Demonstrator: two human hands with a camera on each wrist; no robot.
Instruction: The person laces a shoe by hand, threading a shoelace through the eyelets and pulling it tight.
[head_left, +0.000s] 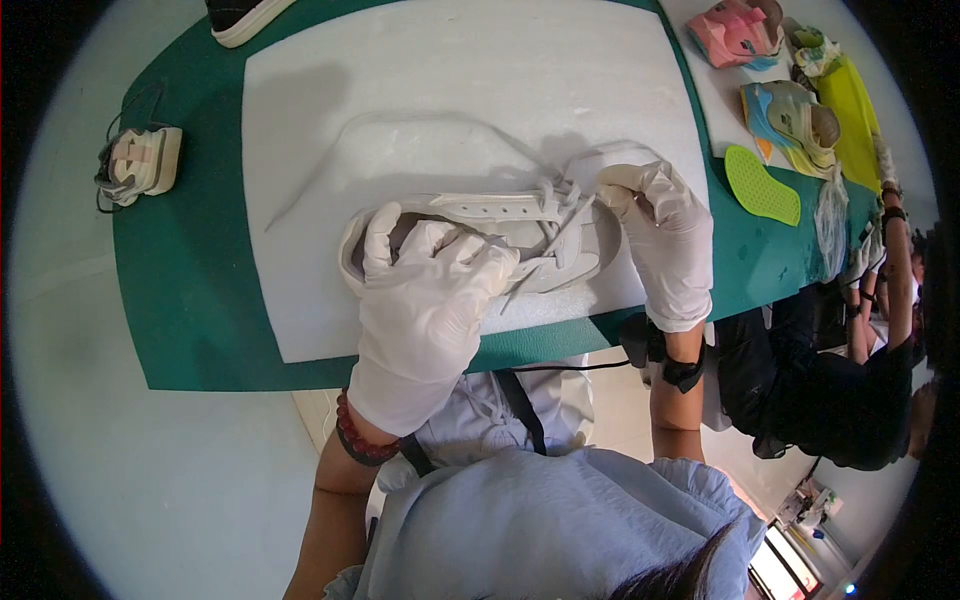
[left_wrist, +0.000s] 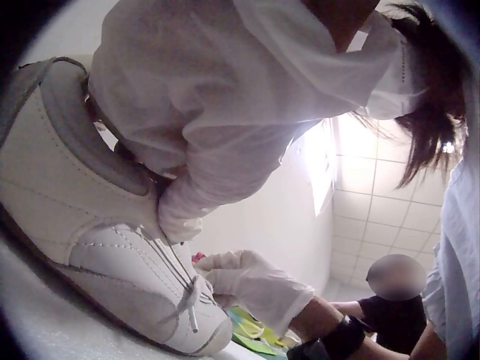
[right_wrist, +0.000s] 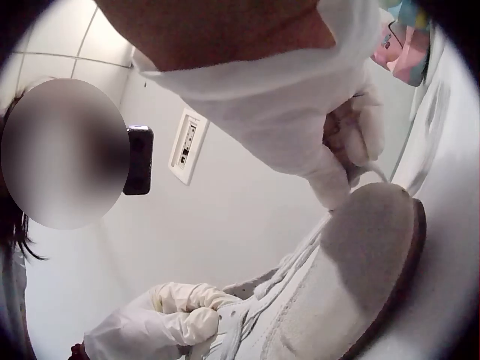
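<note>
A white lace-up shoe [head_left: 598,245] lies across the white mat, its toe pointing right. My gloved left hand [head_left: 420,310] grips the shoe at its opening, with fingers reaching over the rim into it. Beside the toe, my gloved right hand [head_left: 662,235] pinches a white shoelace [right_wrist: 379,169] between curled fingers and thumb. From there the lace runs back toward the eyelets. Loose lace [left_wrist: 193,300] hangs over the front of the shoe in the left wrist view. Inside the shoe, the left fingertips are partly hidden.
The white mat [head_left: 450,60] lies on a green table cover [head_left: 190,300]. A small shoe [head_left: 145,160] stands at left, a dark shoe [head_left: 245,18] at the top edge. Colourful shoes [head_left: 800,115] and a lime-green insole [head_left: 762,185] lie at right, near another person [head_left: 840,375].
</note>
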